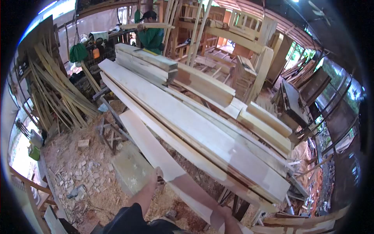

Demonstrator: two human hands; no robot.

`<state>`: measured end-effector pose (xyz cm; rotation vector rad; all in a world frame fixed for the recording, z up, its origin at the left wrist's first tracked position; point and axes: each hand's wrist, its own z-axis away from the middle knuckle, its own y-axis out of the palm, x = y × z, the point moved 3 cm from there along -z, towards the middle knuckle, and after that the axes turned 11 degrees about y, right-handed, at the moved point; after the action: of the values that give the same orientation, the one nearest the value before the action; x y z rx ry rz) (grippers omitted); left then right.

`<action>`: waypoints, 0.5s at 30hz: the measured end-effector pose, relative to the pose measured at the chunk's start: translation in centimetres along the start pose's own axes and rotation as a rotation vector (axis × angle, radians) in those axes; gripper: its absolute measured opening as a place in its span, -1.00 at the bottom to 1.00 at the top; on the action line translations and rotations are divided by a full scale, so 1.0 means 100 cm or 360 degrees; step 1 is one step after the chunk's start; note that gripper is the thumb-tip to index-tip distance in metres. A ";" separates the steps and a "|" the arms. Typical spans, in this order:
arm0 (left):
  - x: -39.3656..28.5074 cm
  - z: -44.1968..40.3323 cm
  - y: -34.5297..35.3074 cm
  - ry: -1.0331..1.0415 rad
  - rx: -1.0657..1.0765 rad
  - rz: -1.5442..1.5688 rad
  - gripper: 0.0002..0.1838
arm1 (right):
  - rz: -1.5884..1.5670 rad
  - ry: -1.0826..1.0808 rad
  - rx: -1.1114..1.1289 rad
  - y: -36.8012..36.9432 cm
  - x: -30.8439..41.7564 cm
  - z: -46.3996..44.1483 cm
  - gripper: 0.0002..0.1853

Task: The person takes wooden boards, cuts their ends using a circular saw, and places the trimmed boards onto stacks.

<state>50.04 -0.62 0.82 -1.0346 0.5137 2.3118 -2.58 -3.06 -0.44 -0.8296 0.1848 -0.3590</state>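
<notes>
Boards are lying beside the plank left hand and right hand are gripping; a green bag is hanging, contents hidden.

No readable text, labels, numbers or signs

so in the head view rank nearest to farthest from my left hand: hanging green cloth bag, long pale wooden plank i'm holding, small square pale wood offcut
1. Held plank: touching the left hand.
2. Square offcut: floor, left of the hand.
3. Green bag: hanging farther back, upper left.
</notes>
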 end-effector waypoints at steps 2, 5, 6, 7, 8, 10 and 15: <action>0.014 -0.025 0.010 -0.0040 0.0166 0.0171 -0.40 | -0.0136 -0.0297 -0.0107 0.038 -0.015 -0.052 -0.27; 0.050 -0.074 0.024 -0.0032 0.0258 0.0145 -0.40 | -0.0166 -0.0453 -0.0306 0.044 -0.023 -0.062 -0.37; 0.022 -0.029 0.027 0.0039 0.0214 0.0055 -0.41 | -0.0154 -0.0458 -0.0382 0.042 -0.019 -0.052 -0.41; -0.005 -0.002 0.035 0.0118 0.0170 -0.0034 -0.42 | -0.0147 -0.0465 -0.0461 0.041 -0.013 -0.043 -0.44; 0.005 -0.016 0.036 0.0343 0.0305 0.0166 -0.43 | -0.0139 -0.0461 -0.0530 0.039 -0.010 -0.027 -0.48; 0.002 -0.004 0.031 0.0316 0.0343 -0.0029 -0.42 | -0.0044 -0.0346 -0.0551 0.021 -0.010 0.021 -0.52; 0.039 0.013 0.003 0.0296 0.0479 0.0047 -0.30 | -0.0572 -0.0110 -0.0567 -0.082 -0.010 0.149 -0.56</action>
<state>47.00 1.16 -1.31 -1.1008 0.9245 2.0894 -1.08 2.43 15.60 -1.2303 0.0324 -0.6452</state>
